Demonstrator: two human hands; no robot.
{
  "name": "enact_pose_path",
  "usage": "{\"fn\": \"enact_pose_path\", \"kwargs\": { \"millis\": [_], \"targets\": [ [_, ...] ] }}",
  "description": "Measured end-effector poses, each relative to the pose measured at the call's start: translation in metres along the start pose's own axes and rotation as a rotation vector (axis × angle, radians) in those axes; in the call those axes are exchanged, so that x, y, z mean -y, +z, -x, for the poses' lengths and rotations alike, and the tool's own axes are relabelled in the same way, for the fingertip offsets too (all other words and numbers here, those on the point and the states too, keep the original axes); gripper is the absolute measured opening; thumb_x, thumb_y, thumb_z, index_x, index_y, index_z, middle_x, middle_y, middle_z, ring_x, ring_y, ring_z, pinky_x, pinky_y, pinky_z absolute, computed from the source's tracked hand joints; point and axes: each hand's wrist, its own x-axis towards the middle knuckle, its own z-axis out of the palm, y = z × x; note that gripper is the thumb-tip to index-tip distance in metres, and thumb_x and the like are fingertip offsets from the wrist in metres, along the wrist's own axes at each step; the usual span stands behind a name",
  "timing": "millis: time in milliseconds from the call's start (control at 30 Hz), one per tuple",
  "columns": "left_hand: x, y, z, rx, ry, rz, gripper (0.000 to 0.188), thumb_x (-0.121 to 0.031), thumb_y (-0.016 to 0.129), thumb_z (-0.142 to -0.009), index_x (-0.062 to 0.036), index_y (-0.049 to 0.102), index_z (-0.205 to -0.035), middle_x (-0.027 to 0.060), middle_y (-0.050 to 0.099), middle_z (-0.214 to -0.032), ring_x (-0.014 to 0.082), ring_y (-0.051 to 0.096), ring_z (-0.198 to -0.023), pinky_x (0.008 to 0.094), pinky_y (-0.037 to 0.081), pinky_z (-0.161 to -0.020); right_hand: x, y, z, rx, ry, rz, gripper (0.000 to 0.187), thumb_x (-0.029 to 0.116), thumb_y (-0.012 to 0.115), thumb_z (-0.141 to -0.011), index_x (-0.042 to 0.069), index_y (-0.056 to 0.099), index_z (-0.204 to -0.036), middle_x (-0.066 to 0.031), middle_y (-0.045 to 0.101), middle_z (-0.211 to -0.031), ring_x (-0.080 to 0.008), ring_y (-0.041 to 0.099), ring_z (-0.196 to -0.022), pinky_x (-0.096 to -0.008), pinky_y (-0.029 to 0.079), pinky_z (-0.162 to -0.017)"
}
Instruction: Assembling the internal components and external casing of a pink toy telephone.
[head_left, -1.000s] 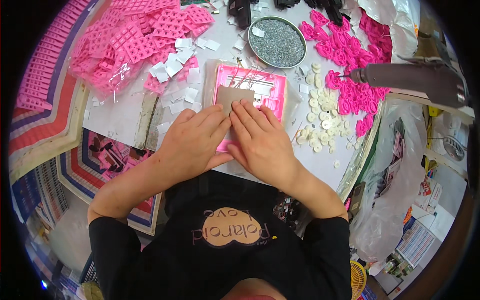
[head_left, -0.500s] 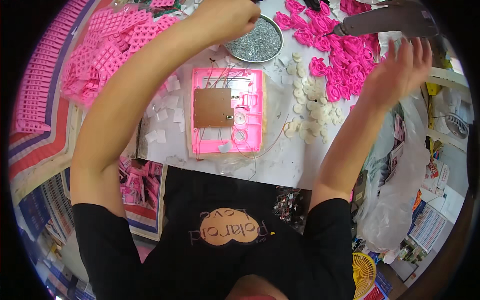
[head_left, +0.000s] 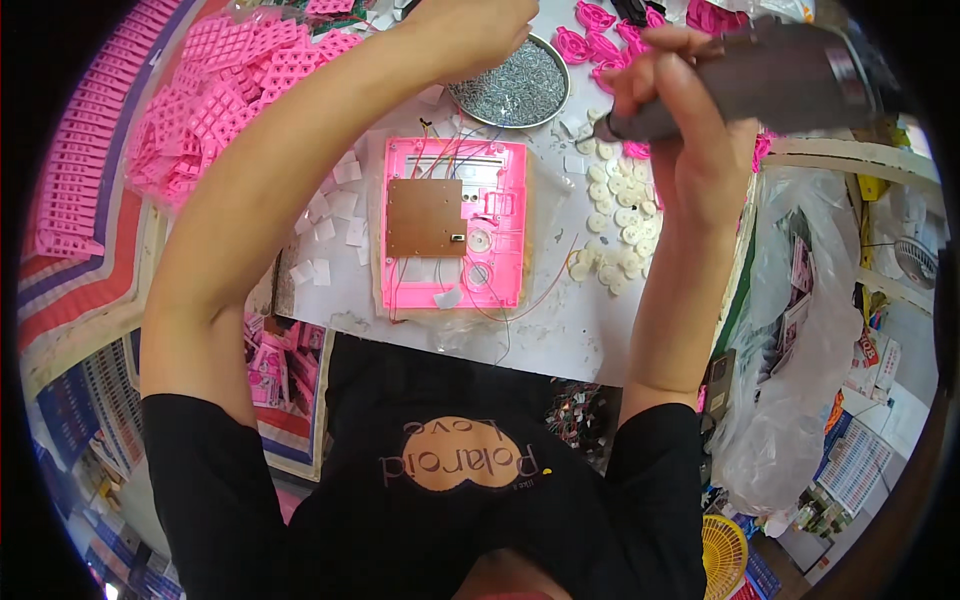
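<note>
The right hand (head_left: 700,150) wraps around a dark power screwdriver (head_left: 775,85), while the left hand (head_left: 482,36), whose pinch I cannot tell, is by a dish (head_left: 569,86) of screws (head_left: 512,90).

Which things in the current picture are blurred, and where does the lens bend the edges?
In the head view, the tool in the right hand is smeared, probably by motion; in the same head view, the brown board looks much sharper; toward the head view's dark rim, the white rail bows.
</note>
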Motion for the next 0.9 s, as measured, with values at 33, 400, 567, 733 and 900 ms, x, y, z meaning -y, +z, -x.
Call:
{"fn": "enact_pose_path", "kwargs": {
  "millis": [33, 400, 567, 733, 900],
  "targets": [
    [-0.003, -0.010, 0.016, -0.122, 0.051, 0.073, 0.018, -0.018, 0.059, -0.083, -0.0051, 0.071, -0.083, 0.0170, 0.071, -0.086, 0.0391, 0.068, -0.077, 0.0495, 0.051, -0.069, 0.005, 0.008, 0.008, 0.016, 0.011, -0.025, 0.036, 0.010, 0.063, -0.092, -0.002, 0.050, -0.123, -0.0111, 0.062, -0.087, -0.0200, 0.062, -0.074, -0.0393, 0.053, -0.076],
    [-0.073, -0.027, 0.231, 0.664, -0.596, 2.481, 0.021, -0.031, 0.047, -0.103, -0.0119, 0.047, -0.094, -0.0026, 0.037, -0.073, 0.0051, 0.028, -0.055, 0.0208, 0.021, -0.047, 0.040, 0.093, 0.070, 0.254, -0.168, -0.479, 0.031, 0.020, 0.067, -0.093, 0.020, 0.050, -0.119, 0.0059, 0.053, -0.057, -0.0095, 0.049, -0.046, -0.0276, 0.047, -0.052],
    [-0.071, -0.023, 0.238, 0.685, -0.619, 2.568, 0.021, -0.032, 0.048, -0.103, -0.0117, 0.047, -0.098, -0.0020, 0.038, -0.075, 0.0053, 0.029, -0.056, 0.0202, 0.022, -0.047, 0.039, 0.104, 0.070, 0.280, -0.138, -0.473, 0.026, 0.016, 0.065, -0.092, 0.018, 0.050, -0.112, 0.0043, 0.055, -0.058, -0.0102, 0.050, -0.047, -0.0290, 0.048, -0.053],
    [-0.068, -0.016, 0.241, 0.686, -0.571, 2.585, 0.023, -0.034, 0.050, -0.102, -0.0111, 0.048, -0.103, -0.0023, 0.038, -0.075, 0.0049, 0.029, -0.056, 0.0197, 0.022, -0.047, 0.039, 0.108, 0.068, 0.273, -0.122, -0.473, 0.025, 0.016, 0.066, -0.092, 0.018, 0.049, -0.110, 0.0040, 0.055, -0.059, -0.0107, 0.051, -0.048, -0.0294, 0.048, -0.053],
    [-0.068, -0.019, 0.240, 0.692, -0.588, 2.556, 0.023, -0.034, 0.051, -0.102, -0.0110, 0.049, -0.103, -0.0027, 0.037, -0.075, 0.0045, 0.029, -0.056, 0.0193, 0.022, -0.047, 0.036, 0.110, 0.069, 0.272, -0.123, -0.458, 0.025, 0.017, 0.067, -0.092, 0.017, 0.048, -0.108, 0.0038, 0.053, -0.058, -0.0112, 0.050, -0.048, -0.0295, 0.048, -0.052]
  ]
}}
